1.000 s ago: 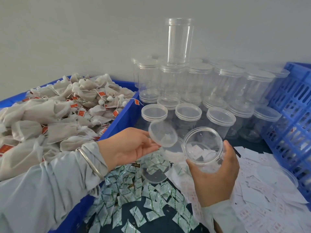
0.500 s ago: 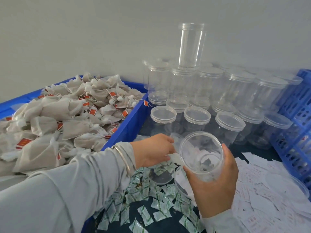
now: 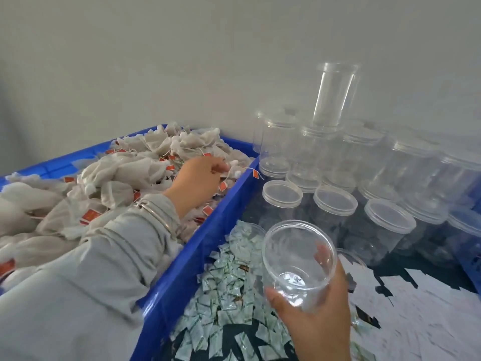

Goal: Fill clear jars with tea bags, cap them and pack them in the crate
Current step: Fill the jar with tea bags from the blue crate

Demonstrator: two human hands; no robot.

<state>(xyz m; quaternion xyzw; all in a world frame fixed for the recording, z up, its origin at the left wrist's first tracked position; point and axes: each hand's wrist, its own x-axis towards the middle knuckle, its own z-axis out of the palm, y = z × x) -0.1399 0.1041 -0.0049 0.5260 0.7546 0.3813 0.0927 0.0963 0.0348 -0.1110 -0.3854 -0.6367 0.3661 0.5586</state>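
You hold an open jar (image 3: 299, 264) of clear, glossy plastic; the capped jars (image 3: 335, 204) behind share that smooth shine. Your tea bags (image 3: 117, 173) are matt, crinkled mesh cloth with paper tags, heaped in a smooth blue plastic bin (image 3: 208, 230). Your bangle (image 3: 156, 212) looks like polished metal, and your sleeve (image 3: 91, 269) is soft grey cloth.

A plain, pale grey-white wall (image 3: 161, 61) fills the upper view, evenly lit, above a dark tabletop (image 3: 398, 267).

Soft even light, faint shadows, blurred wide-angle edges
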